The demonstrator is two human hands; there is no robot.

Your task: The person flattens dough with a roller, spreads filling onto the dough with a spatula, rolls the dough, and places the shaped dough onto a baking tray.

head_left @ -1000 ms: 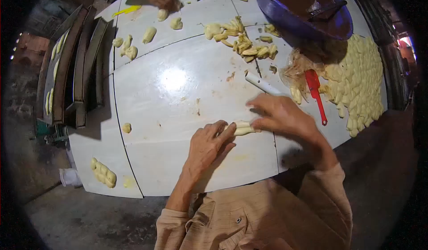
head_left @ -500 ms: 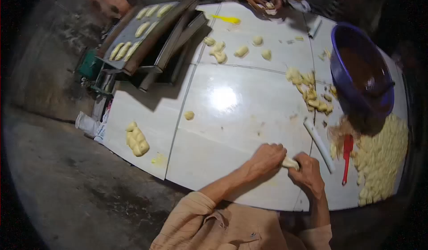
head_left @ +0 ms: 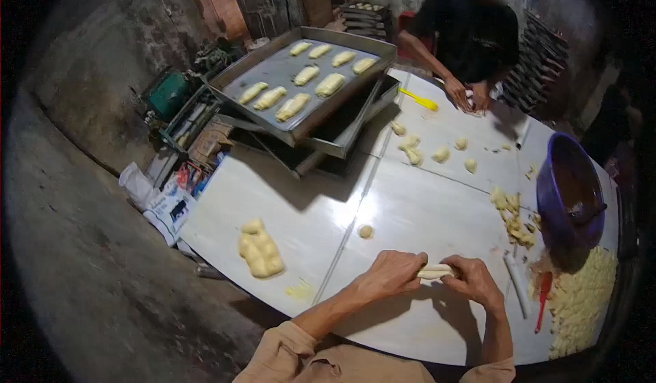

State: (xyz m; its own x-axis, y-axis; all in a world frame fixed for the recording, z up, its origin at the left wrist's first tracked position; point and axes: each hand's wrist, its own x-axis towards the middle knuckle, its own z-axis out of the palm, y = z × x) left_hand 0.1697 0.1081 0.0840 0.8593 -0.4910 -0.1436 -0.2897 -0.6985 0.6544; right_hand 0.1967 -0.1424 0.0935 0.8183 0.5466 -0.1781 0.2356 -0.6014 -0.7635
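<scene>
A pale dough roll with lengthwise folds (head_left: 435, 271) is stretched between my hands above the white table (head_left: 417, 209). My left hand (head_left: 400, 272) has its fingers closed round the left end, and my right hand (head_left: 473, 279) pinches the right end. Just beyond my left hand lies a small dough ball (head_left: 366, 232). A joined clump of dough pieces (head_left: 260, 250) rests on the table to the left. Right of my right hand are a white rolling pin (head_left: 517, 286) and a red spatula (head_left: 543, 301).
A metal tray of shaped dough pieces (head_left: 229, 90) sits on stacked trays at the back left. Across the table a co-worker (head_left: 471, 38) handles dough near a yellow scraper (head_left: 419, 100). On the right stand a purple basin (head_left: 547, 195) and massed dough pieces (head_left: 583, 304).
The view has swung left and upward, showing the full tray and the co-worker. The dough roll, pressed on the table a second ago, is now lifted between both hands.
</scene>
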